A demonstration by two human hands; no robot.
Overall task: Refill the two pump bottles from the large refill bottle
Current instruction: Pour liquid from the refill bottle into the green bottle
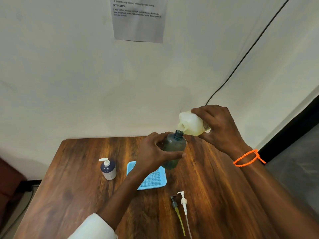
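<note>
My left hand grips a dark translucent pump bottle with its neck open, held tilted above the table. My right hand holds the large pale yellow refill bottle tipped on its side, its open mouth just above and beside the dark bottle's neck. A second pump bottle, dark blue over white with a white pump head fitted, stands upright at the left of the table. Two loose pump heads lie near the front: a grey one with a yellow tube and a white one with a clear tube.
A blue mesh tray lies on the wooden table under my left forearm. The table backs onto a white wall with a printed sheet and a black cable. An orange bracelet circles my right wrist.
</note>
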